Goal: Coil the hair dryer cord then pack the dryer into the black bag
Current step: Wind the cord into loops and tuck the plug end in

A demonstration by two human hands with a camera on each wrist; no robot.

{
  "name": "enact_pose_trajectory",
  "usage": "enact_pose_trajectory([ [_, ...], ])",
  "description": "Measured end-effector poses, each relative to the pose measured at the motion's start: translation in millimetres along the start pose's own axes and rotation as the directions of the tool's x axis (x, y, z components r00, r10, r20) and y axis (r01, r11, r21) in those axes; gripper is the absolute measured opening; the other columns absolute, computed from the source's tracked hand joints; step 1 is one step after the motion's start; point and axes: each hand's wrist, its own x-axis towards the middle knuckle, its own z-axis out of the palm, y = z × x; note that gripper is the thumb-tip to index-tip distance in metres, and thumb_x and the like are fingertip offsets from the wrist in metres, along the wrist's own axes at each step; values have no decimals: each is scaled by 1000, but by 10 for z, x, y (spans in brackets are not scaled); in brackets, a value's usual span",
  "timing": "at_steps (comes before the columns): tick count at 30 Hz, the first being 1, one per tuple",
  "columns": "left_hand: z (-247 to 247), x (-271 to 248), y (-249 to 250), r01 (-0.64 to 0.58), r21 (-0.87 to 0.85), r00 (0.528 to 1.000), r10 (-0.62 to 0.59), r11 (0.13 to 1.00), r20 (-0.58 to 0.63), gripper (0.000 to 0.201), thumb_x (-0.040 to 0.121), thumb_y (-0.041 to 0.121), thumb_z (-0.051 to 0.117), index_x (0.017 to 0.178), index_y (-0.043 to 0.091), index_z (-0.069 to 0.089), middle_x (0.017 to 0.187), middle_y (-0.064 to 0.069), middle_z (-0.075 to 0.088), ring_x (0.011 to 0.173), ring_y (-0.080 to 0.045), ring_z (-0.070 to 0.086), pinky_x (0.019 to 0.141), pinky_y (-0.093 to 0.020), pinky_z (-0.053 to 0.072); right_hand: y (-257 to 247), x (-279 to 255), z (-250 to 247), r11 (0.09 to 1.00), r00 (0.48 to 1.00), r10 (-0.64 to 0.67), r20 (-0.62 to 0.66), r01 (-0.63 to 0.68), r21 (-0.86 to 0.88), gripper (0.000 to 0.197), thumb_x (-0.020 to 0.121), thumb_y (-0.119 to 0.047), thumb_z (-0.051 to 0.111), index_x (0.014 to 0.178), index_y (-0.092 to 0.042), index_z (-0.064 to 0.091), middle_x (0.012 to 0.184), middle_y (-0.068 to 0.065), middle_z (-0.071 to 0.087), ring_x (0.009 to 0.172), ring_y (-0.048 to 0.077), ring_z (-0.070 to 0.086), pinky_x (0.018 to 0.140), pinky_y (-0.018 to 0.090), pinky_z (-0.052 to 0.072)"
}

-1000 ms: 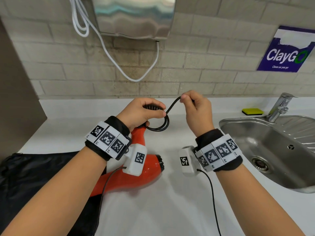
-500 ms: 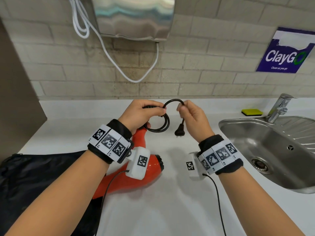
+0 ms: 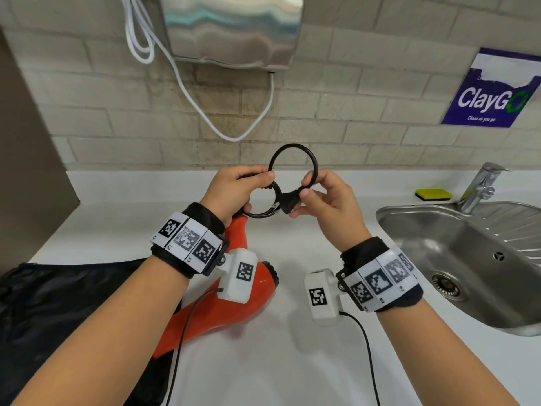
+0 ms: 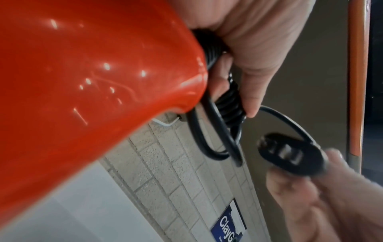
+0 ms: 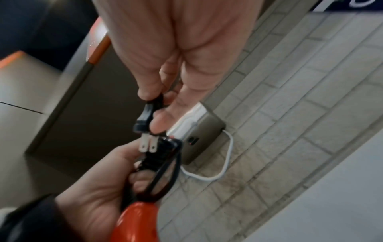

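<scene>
The orange hair dryer [image 3: 205, 315] lies on the white counter [image 3: 263, 361], its handle end up under my left hand [image 3: 238, 187]. That hand grips several coiled loops of the black cord [image 3: 292, 150] at the handle end [image 4: 228, 104]. My right hand [image 3: 322, 197] pinches the black plug [image 3: 288, 200] beside the coil; its two metal prongs [image 5: 148, 144] point at the loops. A free loop of cord arches above both hands. The black bag [image 3: 64, 306] lies flat at the left, partly under the dryer's nozzle end.
A steel sink [image 3: 468, 259] with a tap [image 3: 480, 183] is set into the counter at the right, with a yellow sponge [image 3: 433, 194] behind it. A wall-mounted steel hand dryer [image 3: 231, 27] with a white cable [image 3: 205, 112] hangs above. A brown panel stands at the far left.
My right hand has brought the plug in from hanging below to the coil in my left hand. The last loop of cord has risen above both hands.
</scene>
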Motion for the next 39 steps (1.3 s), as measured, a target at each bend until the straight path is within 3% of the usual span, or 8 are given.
enact_pose_trajectory([
  [6,27,-60,-3,-35,22,995,33,999,92,9,81,17,67,89,18,68,73,6,64,35,-3,39,39,-17,34,254,-21,277,827,968,-236,-91,151,-542,28,74,-1,67,73,-21,48,77,-6,49,71,-4,49,69,10,43],
  [13,64,-126,3,-57,139,968,21,989,251,21,74,9,72,93,17,71,66,2,64,39,-4,40,41,-17,34,345,130,370,950,989,-96,-113,57,-308,44,74,22,41,96,-16,33,77,-6,46,61,-8,52,56,11,44],
  [17,39,-120,0,-44,100,970,19,994,244,16,75,9,71,88,19,70,61,4,63,38,-4,38,40,-18,32,382,43,222,888,990,-136,44,141,-438,12,84,-4,49,96,-6,46,73,0,54,63,-1,51,61,14,43],
  [20,13,-87,-14,3,-6,988,-2,1000,154,8,78,14,69,85,18,70,61,4,65,37,-6,33,38,-18,32,519,-100,36,814,979,-175,103,202,-544,28,87,-31,43,85,-5,54,59,-7,44,53,4,42,52,11,33],
  [25,63,-79,12,5,56,989,-13,998,151,4,81,18,67,79,18,71,68,5,69,36,-7,34,39,-19,33,769,-139,-182,744,997,65,37,-24,-668,28,93,-23,38,77,-8,56,56,-2,41,50,5,39,54,18,32],
  [29,116,-87,31,-21,46,994,16,999,107,4,81,11,66,80,14,68,72,-1,64,33,-3,41,36,-17,31,592,-93,-102,869,991,136,-7,-123,-480,23,94,-6,38,90,-20,55,74,-8,54,61,-4,52,57,9,41],
  [32,111,-74,16,-41,46,995,37,998,90,7,80,9,67,78,16,69,67,1,64,33,-3,41,36,-17,31,369,-58,-4,956,998,34,-58,-49,-288,21,89,-22,39,95,-15,58,85,-7,60,73,-6,56,59,6,43],
  [39,114,-95,15,-27,32,990,22,999,141,4,80,12,67,82,15,69,58,11,63,35,-3,43,39,-17,34,257,98,72,987,997,76,-23,-79,-137,25,81,4,60,69,-13,45,74,4,59,72,26,60,75,37,48],
])
